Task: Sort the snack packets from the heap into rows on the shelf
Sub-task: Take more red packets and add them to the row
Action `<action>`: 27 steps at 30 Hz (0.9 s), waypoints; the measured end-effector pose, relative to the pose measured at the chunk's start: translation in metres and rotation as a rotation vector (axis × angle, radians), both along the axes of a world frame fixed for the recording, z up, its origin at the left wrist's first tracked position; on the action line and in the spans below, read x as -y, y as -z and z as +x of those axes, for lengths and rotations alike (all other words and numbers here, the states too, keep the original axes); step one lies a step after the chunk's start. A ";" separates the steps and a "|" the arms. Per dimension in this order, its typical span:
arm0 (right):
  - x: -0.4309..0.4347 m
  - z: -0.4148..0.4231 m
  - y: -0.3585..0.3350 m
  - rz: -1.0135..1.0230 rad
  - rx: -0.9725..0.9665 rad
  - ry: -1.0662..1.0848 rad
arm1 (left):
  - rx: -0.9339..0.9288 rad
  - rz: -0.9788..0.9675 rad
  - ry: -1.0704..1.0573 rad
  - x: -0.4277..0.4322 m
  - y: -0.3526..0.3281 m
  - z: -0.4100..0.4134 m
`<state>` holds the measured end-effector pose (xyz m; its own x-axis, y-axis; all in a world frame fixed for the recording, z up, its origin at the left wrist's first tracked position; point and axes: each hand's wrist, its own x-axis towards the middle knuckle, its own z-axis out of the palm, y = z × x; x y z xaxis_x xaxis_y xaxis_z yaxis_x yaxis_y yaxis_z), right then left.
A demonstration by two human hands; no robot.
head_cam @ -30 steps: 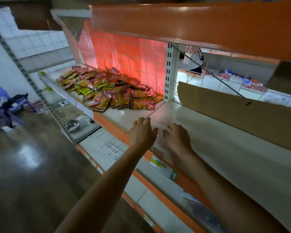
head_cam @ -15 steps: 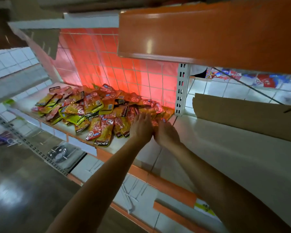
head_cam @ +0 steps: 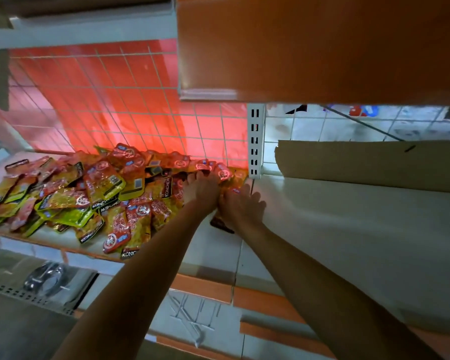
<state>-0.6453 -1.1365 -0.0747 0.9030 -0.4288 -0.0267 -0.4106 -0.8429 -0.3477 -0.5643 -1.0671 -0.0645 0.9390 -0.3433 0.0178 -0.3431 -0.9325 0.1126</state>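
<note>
**A:** What is nearest, at the bottom of the frame?

**B:** Two bare forearms (head_cam: 146, 281) rising from the lower edge. Beneath them is a pale lower shelf (head_cam: 166, 320) holding a loose bundle of thin wire hooks (head_cam: 192, 318), with flat orange strips (head_cam: 200, 287) along the shelf fronts.

**A:** And the hands?

**B:** They are side by side, touching, at mid-frame. The left hand (head_cam: 202, 189) lies palm down on the right end of the heap (head_cam: 89, 193), its fingertips bent down among the packets. I cannot tell whether it pinches one. The right hand (head_cam: 240, 206) has straight, splayed fingers and presses flat on a dark packet (head_cam: 221, 224) whose corner sticks out below the wrist.

**A:** Where are the snack packets (head_cam: 138, 222)?

**B:** In one heap on the smooth white shelf (head_cam: 335, 229), left of centre and running to the left edge. They are flat, glossy, crinkled pouches in red, orange and yellow-green, some with black bands. There are dozens, too overlapped to count. The right side of the shelf is bare.

**A:** Further back?

**B:** One white metal upright post (head_cam: 255, 141) with two columns of slots stands right of the heap. Right of it, one matt brown cardboard sheet (head_cam: 361, 162) with a ragged left edge leans along the back. Behind the heap is a white wire grid (head_cam: 115, 100) of squares, lit red. One orange upper shelf (head_cam: 309, 48) fills the upper right.
</note>
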 end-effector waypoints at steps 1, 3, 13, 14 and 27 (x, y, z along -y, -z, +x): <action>0.001 -0.002 0.001 -0.012 0.020 0.004 | 0.012 0.004 -0.007 0.001 0.002 0.000; 0.004 -0.004 0.003 -0.014 0.064 0.005 | 0.025 -0.050 -0.024 0.002 0.002 -0.002; 0.038 -0.020 -0.004 0.253 0.037 0.252 | 0.074 0.054 -0.034 0.016 -0.001 -0.024; 0.041 -0.023 -0.003 0.283 0.052 0.267 | 0.092 0.045 -0.045 0.019 0.001 -0.028; 0.106 -0.100 -0.009 0.633 0.454 0.478 | -0.070 -0.433 0.068 0.080 -0.004 -0.104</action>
